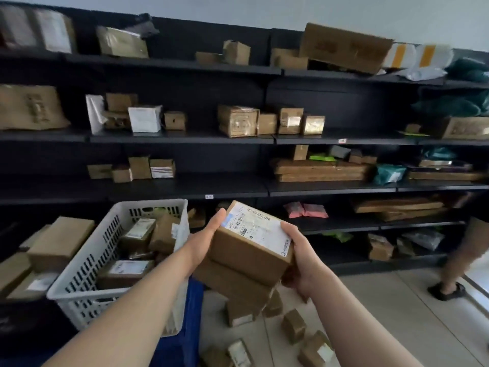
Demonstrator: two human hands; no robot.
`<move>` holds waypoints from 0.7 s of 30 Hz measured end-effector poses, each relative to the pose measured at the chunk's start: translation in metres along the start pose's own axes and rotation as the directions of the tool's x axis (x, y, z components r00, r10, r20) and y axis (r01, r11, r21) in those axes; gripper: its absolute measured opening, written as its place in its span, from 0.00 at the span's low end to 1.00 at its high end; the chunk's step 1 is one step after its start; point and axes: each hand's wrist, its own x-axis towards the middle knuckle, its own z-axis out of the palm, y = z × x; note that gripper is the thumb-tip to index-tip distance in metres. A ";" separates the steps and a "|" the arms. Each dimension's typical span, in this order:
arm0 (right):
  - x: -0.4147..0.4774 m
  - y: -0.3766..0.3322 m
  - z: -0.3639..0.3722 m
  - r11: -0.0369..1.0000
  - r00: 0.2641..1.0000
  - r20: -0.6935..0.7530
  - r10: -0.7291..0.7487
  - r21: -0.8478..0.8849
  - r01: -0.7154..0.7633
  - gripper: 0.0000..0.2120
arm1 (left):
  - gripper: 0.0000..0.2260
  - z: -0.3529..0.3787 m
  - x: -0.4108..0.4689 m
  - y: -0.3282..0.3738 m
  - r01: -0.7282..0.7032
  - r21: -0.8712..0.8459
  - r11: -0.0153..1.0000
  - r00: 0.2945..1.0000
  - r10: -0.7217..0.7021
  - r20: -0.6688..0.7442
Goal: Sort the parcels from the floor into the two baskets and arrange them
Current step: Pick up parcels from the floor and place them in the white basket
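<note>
Left hand (209,234) and right hand (300,260) clasp opposite sides of a stack (248,252) of brown boxes, in the air just right of the white basket (87,263). Parcels (292,325) lie on the floor beneath. Best squeezed evenly and held level while swinging left, lest the lower box slip.

Both arms reach forward toward the centre of the frame. The left forearm (119,308) runs up from the lower left corner and the right forearm (354,324) from the lower right edge; both are bare. The left hand (206,242) sits just left of centre, its palm against the left side of a stack of boxes (248,250), with the thumb stretched up along the top box's corner and the fingers hidden behind. The right hand (304,258) clasps the stack's right side, thumb on the upper edge, fingers curled underneath. Both wrists are nearly straight.
</note>
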 end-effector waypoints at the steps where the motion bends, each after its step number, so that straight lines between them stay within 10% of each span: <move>1: 0.003 0.001 0.025 1.000 1.000 0.010 -0.005 -0.014 0.005 0.26 | 0.42 -0.023 -0.009 0.000 -0.010 -0.019 1.000 1.000 0.010 0.000; 10: 0.029 0.021 0.214 0.991 0.993 0.095 0.076 -0.114 -0.065 0.32 | 0.41 -0.214 -0.023 -0.045 -0.027 -0.147 0.989 0.959 -0.016 -0.283; 14: 0.045 0.032 0.265 0.991 0.977 0.181 0.111 -0.100 -0.094 0.28 | 0.17 -0.261 -0.019 -0.070 -0.075 -0.009 0.997 0.883 0.062 -0.466; 21: 0.096 0.038 0.322 0.978 0.931 0.313 0.187 0.025 -0.205 0.25 | 0.18 -0.326 0.009 -0.093 -0.019 -0.145 0.989 0.889 -0.050 -0.455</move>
